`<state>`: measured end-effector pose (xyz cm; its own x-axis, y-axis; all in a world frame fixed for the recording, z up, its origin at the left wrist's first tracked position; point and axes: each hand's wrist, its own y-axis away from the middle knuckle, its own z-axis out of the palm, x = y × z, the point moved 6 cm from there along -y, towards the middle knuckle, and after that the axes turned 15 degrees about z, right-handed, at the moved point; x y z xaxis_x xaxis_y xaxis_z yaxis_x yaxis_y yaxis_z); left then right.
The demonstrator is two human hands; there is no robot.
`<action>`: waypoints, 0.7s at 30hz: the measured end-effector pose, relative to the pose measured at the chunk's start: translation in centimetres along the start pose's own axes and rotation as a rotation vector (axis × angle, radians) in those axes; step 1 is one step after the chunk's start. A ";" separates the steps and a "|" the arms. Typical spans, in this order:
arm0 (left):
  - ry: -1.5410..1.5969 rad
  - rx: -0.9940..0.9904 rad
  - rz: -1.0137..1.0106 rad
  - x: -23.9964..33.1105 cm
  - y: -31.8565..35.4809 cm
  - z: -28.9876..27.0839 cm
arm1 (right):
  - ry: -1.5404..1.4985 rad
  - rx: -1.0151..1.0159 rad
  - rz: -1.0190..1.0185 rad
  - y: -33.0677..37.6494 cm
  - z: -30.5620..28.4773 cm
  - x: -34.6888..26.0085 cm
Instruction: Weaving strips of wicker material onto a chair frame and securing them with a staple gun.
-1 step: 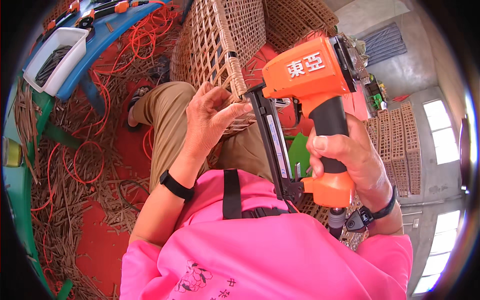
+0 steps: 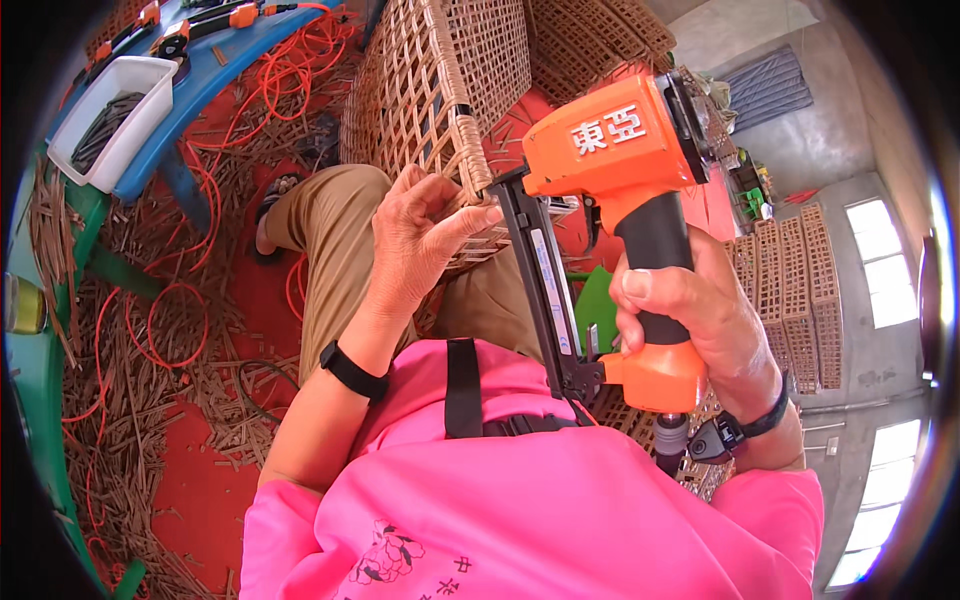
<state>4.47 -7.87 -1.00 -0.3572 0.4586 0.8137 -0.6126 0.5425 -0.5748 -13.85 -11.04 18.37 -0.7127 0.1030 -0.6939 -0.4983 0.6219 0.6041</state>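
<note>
Both hands work: left hand (image 2: pixel 418 240) pinches the wicker frame's wrapped edge (image 2: pixel 470 150); right hand (image 2: pixel 690 310) grips the orange nail gun (image 2: pixel 610 160), nose touching that edge.

- Bright pink short-sleeved shirt (image 2: pixel 560 510) with a small dark flower print and dark characters near the lower edge.
- Black strap (image 2: pixel 462 385) running down the chest to a buckle.
- Tan trousers (image 2: pixel 335 240).
- Black band (image 2: pixel 352 372) on the left wrist.
- Dark watch (image 2: pixel 725 435) on the right wrist.

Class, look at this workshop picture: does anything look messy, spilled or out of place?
Yes. Offcut strips litter the red floor, tangled with loops of orange hose. The nail gun and woven frame look intact.
</note>
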 end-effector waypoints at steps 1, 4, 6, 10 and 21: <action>0.000 0.009 -0.002 -0.1 0.0 0.0 | -0.022 -0.013 -0.028 -0.1 0.2 0.1; 0.014 0.008 0.006 -0.3 0.0 0.2 | -0.061 -0.037 -0.079 -0.2 0.5 0.4; 0.044 0.015 0.026 -0.3 0.1 0.2 | -0.071 -0.043 -0.104 -0.2 0.7 0.6; 0.076 0.012 0.003 -0.8 0.2 0.4 | -0.068 -0.050 -0.115 0.0 1.0 0.8; 0.142 0.026 -0.057 -1.0 0.4 0.8 | -0.069 0.004 -0.017 0.5 -0.2 0.2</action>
<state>3.98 -8.68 -2.00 -0.2193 0.5240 0.8230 -0.6479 0.5525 -0.5244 -14.30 -10.86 18.62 -0.6682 0.1458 -0.7296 -0.5081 0.6268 0.5907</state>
